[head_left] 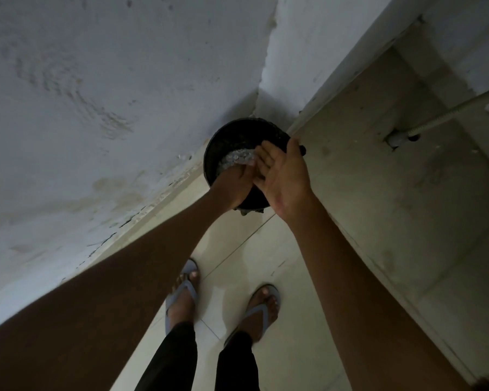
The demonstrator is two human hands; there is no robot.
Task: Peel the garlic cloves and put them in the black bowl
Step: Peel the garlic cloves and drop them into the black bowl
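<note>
Head view: my left hand (233,187) grips the near rim of the black bowl (237,136), holding it tilted in the air above the floor (237,249) near the wall corner. My right hand (280,176) is flat, fingers apart, over pale papery scraps (237,160) inside. I judge the bowl light and stiff, best held by its rim. Its mouth faces me; no cloves visible.

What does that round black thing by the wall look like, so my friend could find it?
Follow the grey wall down to the corner where it meets the pale floor tiles. There stands a round black container, with both hands above its rim. It is the only dark, round thing there, with something pale and shiny inside.
</note>
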